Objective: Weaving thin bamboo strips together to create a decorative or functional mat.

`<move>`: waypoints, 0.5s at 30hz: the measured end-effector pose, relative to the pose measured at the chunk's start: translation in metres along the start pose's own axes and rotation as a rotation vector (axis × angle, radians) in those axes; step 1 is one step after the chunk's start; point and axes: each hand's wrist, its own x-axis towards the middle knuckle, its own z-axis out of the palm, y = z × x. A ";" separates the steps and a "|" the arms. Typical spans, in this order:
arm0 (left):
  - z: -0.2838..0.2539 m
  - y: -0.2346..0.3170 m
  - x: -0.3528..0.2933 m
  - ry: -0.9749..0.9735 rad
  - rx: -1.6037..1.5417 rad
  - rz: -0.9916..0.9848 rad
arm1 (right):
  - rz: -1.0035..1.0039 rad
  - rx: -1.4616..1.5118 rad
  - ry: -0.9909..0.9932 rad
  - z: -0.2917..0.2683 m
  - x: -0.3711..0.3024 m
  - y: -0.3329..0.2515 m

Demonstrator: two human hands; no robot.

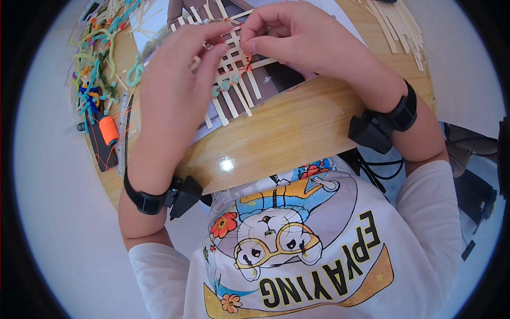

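Head view: I have the woven lattice of pale wooden strips at 12 o'clock in my picture, tilted on a printed sheet. I count clock hours from it now. At 9, the left hand covers its near edge, thumb and forefinger spread apart. At 3, the right hand has thumb and forefinger drawn close beside orange thread; whether they grip it, I cannot tell. Both hands block my sight of the weave's sides.

Past the left hand at 9 lies a tangle of fuzzy coloured stems; at 8, an orange spool. Near 3, beyond the right hand, loose strips fan across the table. At 6, the white shirt bears a bespectacled cartoon animal and large black capitals, upside down to me.
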 end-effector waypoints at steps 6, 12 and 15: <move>-0.007 -0.009 0.002 -0.163 0.219 0.147 | -0.134 -0.009 -0.050 -0.007 -0.001 0.002; -0.005 -0.002 0.002 -0.097 0.267 0.175 | -0.009 0.090 -0.049 -0.003 0.000 -0.001; -0.008 0.007 -0.003 -0.115 0.225 -0.012 | -0.008 0.165 -0.105 -0.006 -0.001 -0.002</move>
